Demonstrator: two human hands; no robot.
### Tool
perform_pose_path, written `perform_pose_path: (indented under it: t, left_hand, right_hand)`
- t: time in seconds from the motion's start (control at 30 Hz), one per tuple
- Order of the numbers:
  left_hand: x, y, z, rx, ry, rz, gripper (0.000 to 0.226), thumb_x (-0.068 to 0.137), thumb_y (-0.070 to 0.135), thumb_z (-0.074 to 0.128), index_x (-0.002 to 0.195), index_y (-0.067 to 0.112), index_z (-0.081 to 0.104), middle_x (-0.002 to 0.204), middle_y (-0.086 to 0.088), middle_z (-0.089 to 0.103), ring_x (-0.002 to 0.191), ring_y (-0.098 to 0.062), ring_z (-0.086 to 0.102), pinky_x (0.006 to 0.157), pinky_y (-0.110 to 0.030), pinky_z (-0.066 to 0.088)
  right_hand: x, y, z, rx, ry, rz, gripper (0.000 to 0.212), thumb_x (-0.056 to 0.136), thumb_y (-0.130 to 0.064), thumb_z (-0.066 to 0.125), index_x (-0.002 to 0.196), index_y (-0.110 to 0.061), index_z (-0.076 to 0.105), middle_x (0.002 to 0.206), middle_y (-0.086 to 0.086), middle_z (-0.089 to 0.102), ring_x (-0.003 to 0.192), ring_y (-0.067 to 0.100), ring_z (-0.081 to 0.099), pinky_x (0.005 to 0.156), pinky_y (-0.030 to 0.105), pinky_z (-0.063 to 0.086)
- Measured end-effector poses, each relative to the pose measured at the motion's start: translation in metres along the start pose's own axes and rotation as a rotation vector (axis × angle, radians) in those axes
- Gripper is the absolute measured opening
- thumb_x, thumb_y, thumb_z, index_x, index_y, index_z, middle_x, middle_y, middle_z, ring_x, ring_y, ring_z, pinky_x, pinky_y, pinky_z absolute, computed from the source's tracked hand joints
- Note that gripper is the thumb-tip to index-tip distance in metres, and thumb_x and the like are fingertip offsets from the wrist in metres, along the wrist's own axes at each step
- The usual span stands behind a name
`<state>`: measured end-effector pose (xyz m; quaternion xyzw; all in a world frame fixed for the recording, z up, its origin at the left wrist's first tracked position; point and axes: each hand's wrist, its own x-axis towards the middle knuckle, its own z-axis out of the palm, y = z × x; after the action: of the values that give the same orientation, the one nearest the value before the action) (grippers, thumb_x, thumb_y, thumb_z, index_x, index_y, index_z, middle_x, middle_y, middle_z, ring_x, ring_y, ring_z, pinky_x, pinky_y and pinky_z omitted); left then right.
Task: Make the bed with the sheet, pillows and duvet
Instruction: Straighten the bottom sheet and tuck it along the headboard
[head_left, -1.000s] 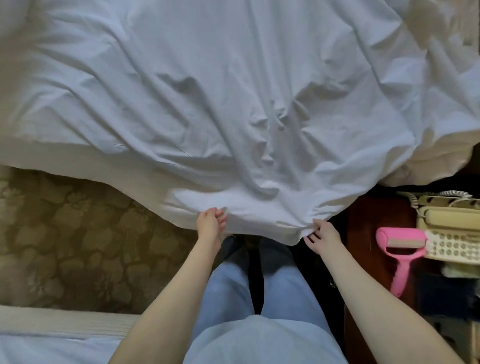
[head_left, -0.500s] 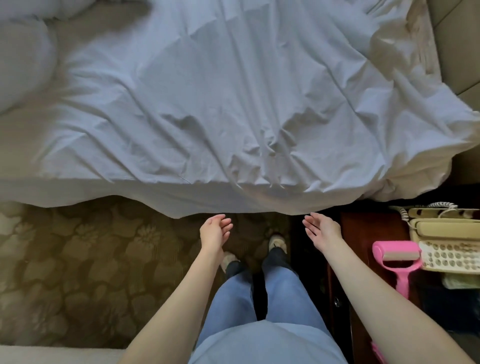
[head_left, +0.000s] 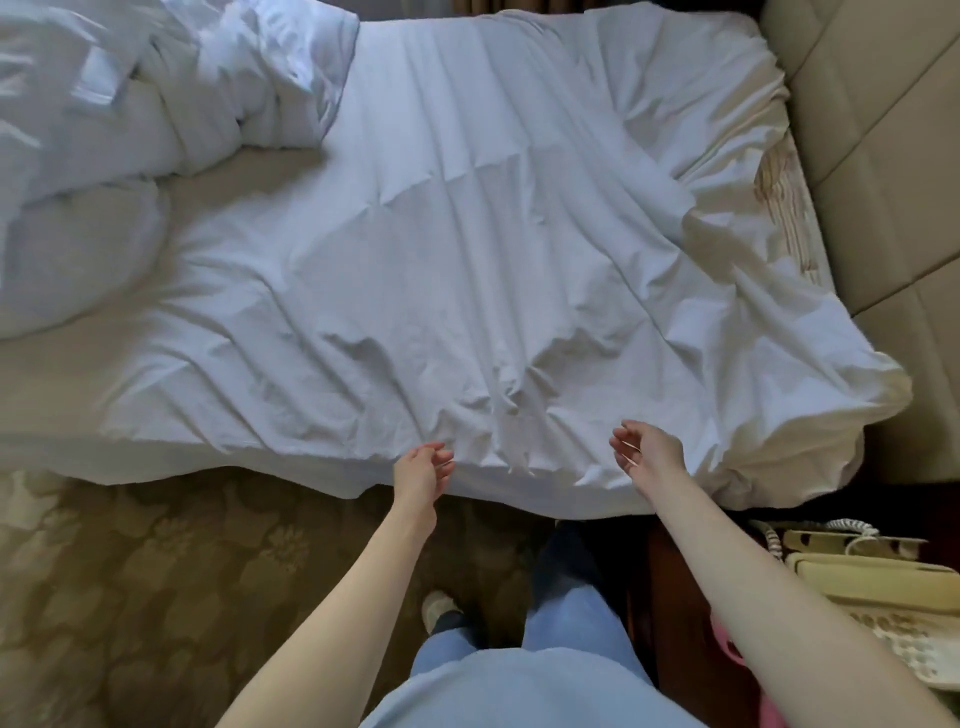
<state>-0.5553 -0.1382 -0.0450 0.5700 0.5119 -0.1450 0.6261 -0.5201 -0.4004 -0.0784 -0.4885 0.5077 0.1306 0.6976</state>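
Note:
A wrinkled white sheet (head_left: 493, 249) lies spread over the bed, its near edge hanging over the mattress side. A bunched white duvet (head_left: 171, 88) is piled at the far left, with a pillow (head_left: 78, 260) below it on the bare mattress. My left hand (head_left: 423, 470) hovers at the sheet's near edge with loosely curled fingers, holding nothing. My right hand (head_left: 647, 452) is raised over the edge a little to the right, palm turned inward, fingers relaxed and empty. At the right, the sheet bunches over the mattress corner (head_left: 789, 208).
A padded beige headboard (head_left: 872, 130) runs along the right. A dark wooden nightstand (head_left: 675, 623) by my right arm carries a cream telephone (head_left: 883, 592) and a pink lint roller (head_left: 732, 649). Patterned carpet (head_left: 156, 597) covers the floor on the left. My legs stand close to the bed.
Both hands have let go of the sheet's edge, which dropped against the bed. The hands then rose toward the edge, and my view lifted to take in the whole bed.

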Motion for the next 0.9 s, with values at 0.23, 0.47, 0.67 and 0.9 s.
perform_pose_path:
  t: [0.23,0.47,0.67,0.9]
  left_hand:
    - [-0.007,0.037,0.083,0.109,-0.002,0.083,0.025,0.102,0.013,0.036,0.106,0.009,0.061,0.091,-0.005,0.064,0.081,-0.016,0.061,0.067,-0.022,0.048]
    - [-0.016,0.064,0.156,0.266,-0.064,0.188,0.024,0.099,0.008,0.035,0.105,0.009,0.059,0.091,-0.006,0.063,0.081,-0.017,0.060,0.067,-0.022,0.047]
    - [-0.005,0.086,0.219,0.389,-0.141,0.244,0.024,0.095,0.005,0.037,0.099,0.008,0.060,0.087,-0.008,0.062,0.073,-0.017,0.058,0.066,-0.024,0.043]
    - [0.014,0.108,0.288,0.489,-0.204,0.315,0.024,0.094,0.006,0.038,0.100,0.009,0.061,0.084,-0.004,0.063,0.073,-0.017,0.060,0.068,-0.026,0.043]
  right_hand:
    - [0.056,-0.083,-0.020,-0.130,0.128,-0.155,0.016,0.088,-0.003,0.049,0.077,-0.014,0.055,0.080,0.008,0.058,0.060,0.014,0.052,0.055,0.023,0.036]
    - [0.104,-0.148,-0.055,-0.512,0.383,-0.339,0.021,0.082,-0.006,0.051,0.102,-0.009,0.055,0.122,0.016,0.048,0.101,0.037,0.053,0.089,0.047,0.048]
    - [0.139,-0.199,-0.092,-0.762,0.427,-0.371,0.042,0.086,-0.009,0.055,0.126,-0.017,0.048,0.140,0.011,0.036,0.122,0.034,0.039,0.101,0.046,0.032]
    - [0.190,-0.236,-0.120,-0.948,0.370,-0.341,0.057,0.093,-0.021,0.051,0.146,-0.022,0.030,0.153,0.007,0.025,0.139,0.030,0.024,0.108,0.056,0.017]
